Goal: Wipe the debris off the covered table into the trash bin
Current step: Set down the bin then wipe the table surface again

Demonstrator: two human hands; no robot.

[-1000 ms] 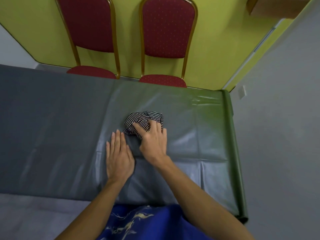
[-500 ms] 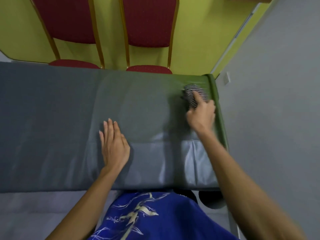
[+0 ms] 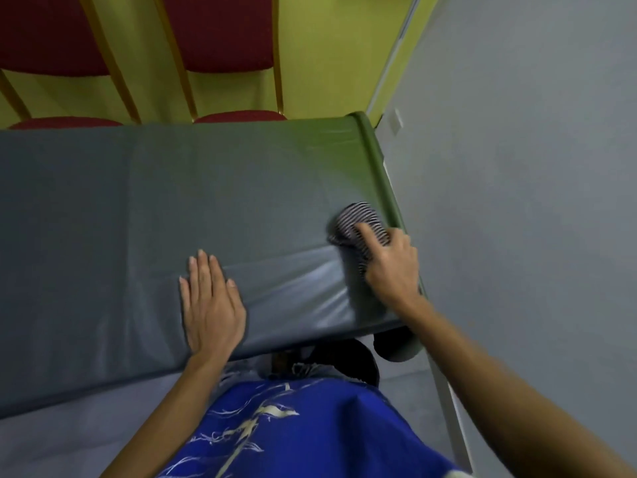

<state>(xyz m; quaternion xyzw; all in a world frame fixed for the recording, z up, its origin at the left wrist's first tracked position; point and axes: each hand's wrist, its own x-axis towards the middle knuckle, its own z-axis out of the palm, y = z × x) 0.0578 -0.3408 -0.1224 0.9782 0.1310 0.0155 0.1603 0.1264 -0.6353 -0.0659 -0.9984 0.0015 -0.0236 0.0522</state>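
- Pressing flat on the left, our left hand (image 3: 210, 305) lies palm-down on the grey table cover (image 3: 138, 208), fingers spread only slightly and pointing away from us, gripping nothing; it seems to pin the sheet near the front edge.
- Moving to the middle, we see no crumbs on the cover, though the picture is too soft to rule out fine debris.
- Further right, the striped cloth (image 3: 355, 224) sits bunched on the cover, just beside the green rolled right edge (image 3: 382, 174). Its long axis runs diagonally, from the far right towards us and the left.
- Our right hand (image 3: 391, 267) bears down on the cloth's near end, index finger stretched across the stripes, other fingers curled round the bundle.
- To do this stroke well, we judge it best to keep even pressure and sweep towards the near right corner, since the dark bin (image 3: 396, 346) shows just below it.
- We would keep the cover pinned so it cannot ruck.
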